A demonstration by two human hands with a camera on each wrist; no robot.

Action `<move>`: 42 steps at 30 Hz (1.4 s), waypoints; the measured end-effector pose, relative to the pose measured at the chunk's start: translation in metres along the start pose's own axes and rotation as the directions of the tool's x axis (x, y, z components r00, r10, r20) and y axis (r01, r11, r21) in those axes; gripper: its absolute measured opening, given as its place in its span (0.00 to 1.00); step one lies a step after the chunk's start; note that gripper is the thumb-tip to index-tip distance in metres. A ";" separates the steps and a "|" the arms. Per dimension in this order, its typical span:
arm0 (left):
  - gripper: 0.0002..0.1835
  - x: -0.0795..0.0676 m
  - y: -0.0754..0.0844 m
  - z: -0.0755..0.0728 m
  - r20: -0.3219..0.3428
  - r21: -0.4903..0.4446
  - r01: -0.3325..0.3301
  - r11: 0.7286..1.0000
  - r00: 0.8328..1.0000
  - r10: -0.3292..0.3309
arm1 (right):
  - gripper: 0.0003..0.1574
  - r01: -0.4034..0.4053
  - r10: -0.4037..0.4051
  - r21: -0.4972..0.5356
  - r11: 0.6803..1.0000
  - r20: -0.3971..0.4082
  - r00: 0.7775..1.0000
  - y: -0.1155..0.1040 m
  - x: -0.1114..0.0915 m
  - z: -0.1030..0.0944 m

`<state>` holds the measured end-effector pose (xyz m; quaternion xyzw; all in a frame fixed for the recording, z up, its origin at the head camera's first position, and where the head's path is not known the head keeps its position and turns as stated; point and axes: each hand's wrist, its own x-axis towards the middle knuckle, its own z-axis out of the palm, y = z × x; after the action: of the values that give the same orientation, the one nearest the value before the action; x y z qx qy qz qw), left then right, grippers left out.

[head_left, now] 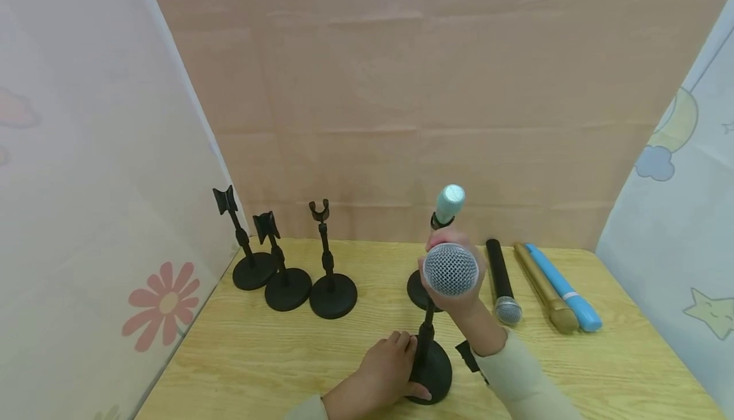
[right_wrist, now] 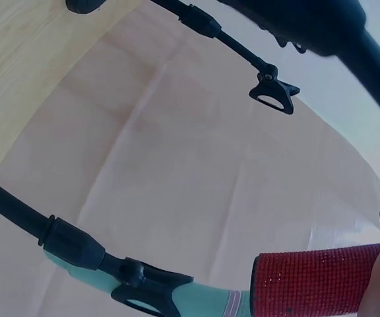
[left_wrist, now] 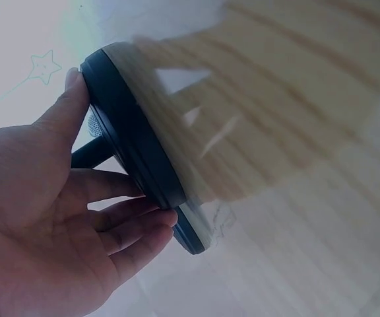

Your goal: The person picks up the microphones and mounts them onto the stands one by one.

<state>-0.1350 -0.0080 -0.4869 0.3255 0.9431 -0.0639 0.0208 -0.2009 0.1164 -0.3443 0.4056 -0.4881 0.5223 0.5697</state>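
My right hand [head_left: 467,302] grips a microphone whose silver mesh head [head_left: 450,269] faces the head camera. Its red, studded handle [right_wrist: 318,281] shows in the right wrist view, with part of the hand at the edge. Below it, my left hand [head_left: 387,369] holds the round base [head_left: 436,375] of a black tabletop microphone stand, thumb and fingers at opposite edges of the base [left_wrist: 127,129]. The top of this stand is hidden behind the right hand. Just behind, a teal microphone [head_left: 450,202] sits tilted in another stand's clip [right_wrist: 154,287].
Several black stands with bare clips, one a stand [head_left: 332,292], stand at the back left. To the right lie a black microphone [head_left: 501,280], a gold microphone [head_left: 547,289] and a blue microphone [head_left: 564,289]. A black piece [head_left: 467,356] shows partly beneath the right sleeve.
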 end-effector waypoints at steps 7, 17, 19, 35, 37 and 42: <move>0.51 0.000 0.000 -0.002 -0.011 0.019 -0.007 1.000 1.000 0.007 | 0.28 -0.069 0.061 0.072 0.995 0.104 0.993 0.006 -0.003 -0.007; 0.52 -0.001 0.000 -0.001 -0.015 0.029 -0.008 1.000 1.000 0.009 | 0.33 -0.176 0.146 0.252 0.952 0.134 0.980 0.005 -0.008 -0.012; 0.52 -0.001 0.000 0.000 -0.015 0.022 -0.009 1.000 1.000 0.009 | 0.36 -0.206 0.185 0.169 0.964 0.133 0.974 0.001 -0.010 -0.014; 0.52 0.005 -0.001 0.005 0.073 0.029 0.001 1.000 0.997 -0.003 | 0.32 -0.050 0.252 -0.498 0.866 0.347 0.903 -0.014 -0.003 -0.015; 0.52 0.005 -0.001 0.005 0.072 0.041 -0.008 0.999 0.997 0.005 | 0.31 -0.065 0.262 -0.460 0.885 0.379 0.888 -0.013 -0.003 -0.017; 0.52 0.005 0.000 0.004 0.069 0.034 -0.005 0.999 0.998 0.003 | 0.18 -0.346 0.410 -0.229 0.910 0.380 0.829 -0.011 -0.009 -0.022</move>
<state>-0.1389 -0.0059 -0.4917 0.3253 0.9400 -0.0913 0.0478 -0.1869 0.1348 -0.3572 0.3592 -0.7073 0.4870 0.3653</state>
